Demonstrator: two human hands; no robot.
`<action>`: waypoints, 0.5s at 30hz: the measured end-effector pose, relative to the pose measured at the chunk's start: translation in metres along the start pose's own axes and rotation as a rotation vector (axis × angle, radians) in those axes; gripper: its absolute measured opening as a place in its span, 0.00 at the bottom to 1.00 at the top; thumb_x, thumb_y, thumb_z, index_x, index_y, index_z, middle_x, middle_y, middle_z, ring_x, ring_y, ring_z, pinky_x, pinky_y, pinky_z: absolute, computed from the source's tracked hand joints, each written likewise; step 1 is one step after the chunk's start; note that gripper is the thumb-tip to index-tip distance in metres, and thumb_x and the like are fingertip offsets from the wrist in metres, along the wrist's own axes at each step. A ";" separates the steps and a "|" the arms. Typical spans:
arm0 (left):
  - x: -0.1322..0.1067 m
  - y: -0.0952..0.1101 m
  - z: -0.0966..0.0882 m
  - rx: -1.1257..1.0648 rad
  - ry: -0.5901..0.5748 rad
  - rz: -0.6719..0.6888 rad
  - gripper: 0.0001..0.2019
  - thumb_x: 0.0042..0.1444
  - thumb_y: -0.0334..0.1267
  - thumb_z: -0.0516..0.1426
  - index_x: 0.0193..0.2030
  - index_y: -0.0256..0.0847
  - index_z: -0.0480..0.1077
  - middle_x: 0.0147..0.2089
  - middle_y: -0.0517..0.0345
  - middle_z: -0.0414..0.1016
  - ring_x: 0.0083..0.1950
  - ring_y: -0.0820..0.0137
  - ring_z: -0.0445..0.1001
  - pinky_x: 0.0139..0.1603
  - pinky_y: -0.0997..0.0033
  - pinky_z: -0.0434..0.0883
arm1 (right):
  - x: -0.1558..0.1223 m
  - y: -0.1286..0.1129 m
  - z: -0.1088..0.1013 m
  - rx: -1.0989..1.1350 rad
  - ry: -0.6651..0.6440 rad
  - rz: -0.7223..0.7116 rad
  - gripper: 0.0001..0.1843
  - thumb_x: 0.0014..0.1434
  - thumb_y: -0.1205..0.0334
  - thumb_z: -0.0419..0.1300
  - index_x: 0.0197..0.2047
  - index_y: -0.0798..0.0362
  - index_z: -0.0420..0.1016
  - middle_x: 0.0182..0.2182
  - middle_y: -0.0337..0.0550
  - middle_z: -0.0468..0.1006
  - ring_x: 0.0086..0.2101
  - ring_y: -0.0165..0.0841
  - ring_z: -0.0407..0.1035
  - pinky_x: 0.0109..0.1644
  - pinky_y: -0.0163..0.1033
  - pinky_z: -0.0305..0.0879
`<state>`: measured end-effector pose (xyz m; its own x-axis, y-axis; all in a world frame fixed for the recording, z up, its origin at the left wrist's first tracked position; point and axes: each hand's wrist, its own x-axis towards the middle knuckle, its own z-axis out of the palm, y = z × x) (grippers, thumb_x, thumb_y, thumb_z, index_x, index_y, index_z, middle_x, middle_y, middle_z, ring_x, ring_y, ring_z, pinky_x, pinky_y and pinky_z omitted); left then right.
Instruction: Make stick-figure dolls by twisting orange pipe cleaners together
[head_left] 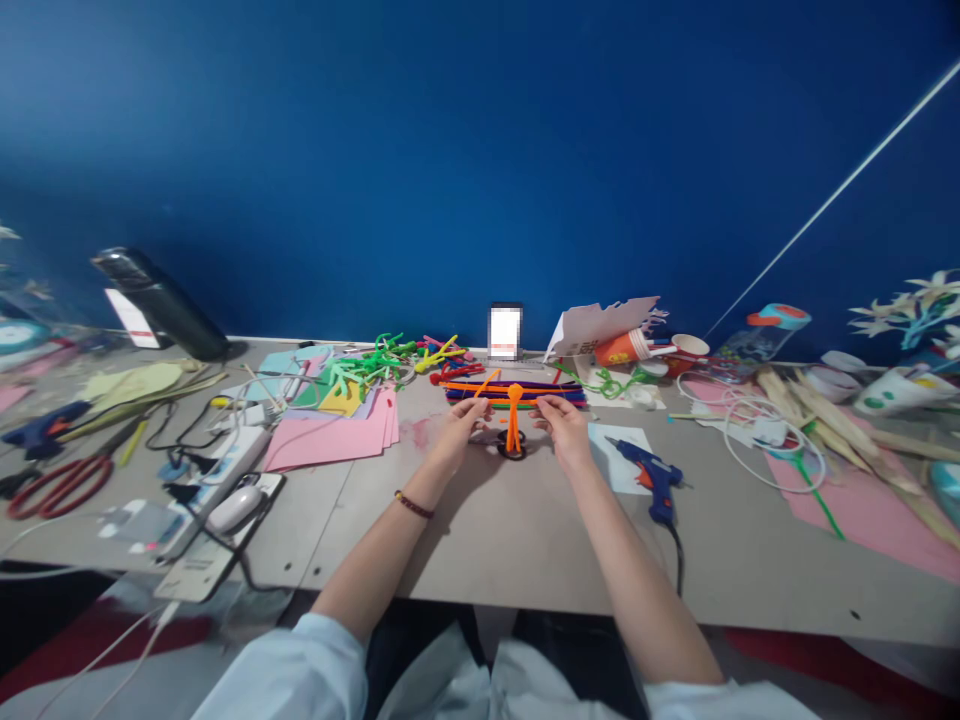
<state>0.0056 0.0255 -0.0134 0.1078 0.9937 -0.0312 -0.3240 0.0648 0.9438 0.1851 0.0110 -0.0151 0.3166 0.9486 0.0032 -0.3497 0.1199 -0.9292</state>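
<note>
An orange pipe cleaner shape (515, 418) with a rounded top and hanging strands stands upright between my hands. My left hand (466, 428) is closed in a pinch beside it, with an orange end sticking up from the fingers. On the other side my right hand (564, 428) pinches at the tip of a thin side strand, though the exact contact is too small to see clearly. Below the orange shape lies a black ring-like object (512, 453). Just behind the hands is a bundle of purple, orange and other pipe cleaners (566, 390).
A blue glue gun (660, 480) lies right on pale paper. Pink sheets (322, 445), a power strip (217, 490) and red-handled scissors (64, 488) are left. Green pipe cleaner pieces (382, 360) and a phone (505, 332) stand behind. A dark bottle (161, 300) leans at the wall.
</note>
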 end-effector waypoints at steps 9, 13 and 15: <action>-0.008 -0.002 0.012 -0.012 -0.098 -0.077 0.14 0.45 0.46 0.64 0.33 0.37 0.76 0.35 0.51 0.77 0.35 0.70 0.74 0.38 0.71 0.69 | -0.003 0.000 0.004 0.047 -0.034 0.062 0.19 0.35 0.54 0.72 0.29 0.54 0.74 0.23 0.35 0.75 0.23 0.26 0.69 0.25 0.31 0.67; -0.016 -0.005 0.022 0.057 -0.098 -0.009 0.15 0.44 0.47 0.65 0.32 0.37 0.75 0.34 0.51 0.77 0.33 0.69 0.74 0.38 0.68 0.69 | -0.007 0.005 0.008 -0.027 -0.073 0.052 0.19 0.38 0.52 0.71 0.30 0.53 0.73 0.22 0.36 0.75 0.24 0.28 0.70 0.26 0.32 0.68; -0.017 -0.008 0.025 0.099 -0.049 0.054 0.14 0.46 0.48 0.63 0.29 0.37 0.73 0.30 0.54 0.75 0.31 0.71 0.72 0.36 0.70 0.68 | -0.010 0.007 0.010 -0.071 -0.097 0.052 0.18 0.39 0.51 0.70 0.30 0.53 0.73 0.21 0.36 0.74 0.25 0.29 0.70 0.27 0.33 0.69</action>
<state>0.0295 0.0056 -0.0125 0.1395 0.9896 0.0340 -0.2367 0.0000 0.9716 0.1705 0.0051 -0.0177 0.2114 0.9773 -0.0133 -0.2990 0.0517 -0.9528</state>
